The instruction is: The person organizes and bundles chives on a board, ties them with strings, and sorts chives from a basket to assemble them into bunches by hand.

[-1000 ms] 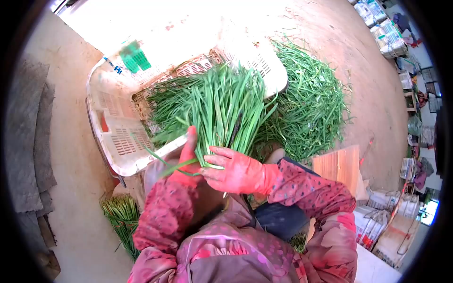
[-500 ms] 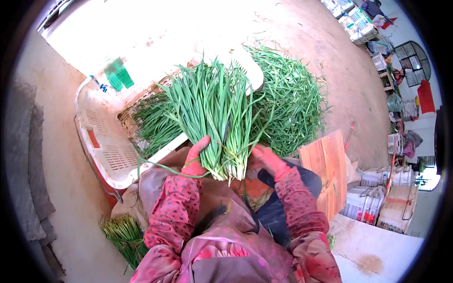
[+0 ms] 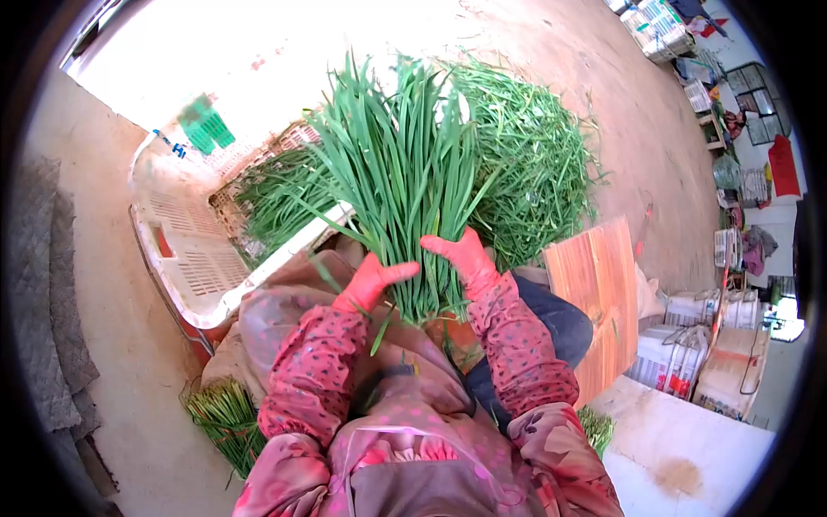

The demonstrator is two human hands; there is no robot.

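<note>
Both of my hands wear red gloves and grip a large bunch of long green leafy stalks [image 3: 405, 164] from its two sides. My left hand [image 3: 372, 280] wraps the bunch's left side, its thumb across the front. On the opposite side my right hand [image 3: 463, 258] clasps the stalks, thumb pointing inward. The bunch stands upright over my lap, leaves fanned out at the top and cut ends down. Behind its left side is a white plastic crate [image 3: 194, 258] with more green stalks [image 3: 289, 194] inside.
A heap of loose green stalks [image 3: 538, 164] lies on the floor at the right. Beside my right knee is a wooden board [image 3: 594, 302]. A tied bundle [image 3: 226, 422] sits at the lower left. White packages [image 3: 668, 353] stand farther right.
The bunch has risen and gathered between both hands. My right hand has come in from beside the stalks to grip them. The green strand trailing from my left hand is now shorter in view.
</note>
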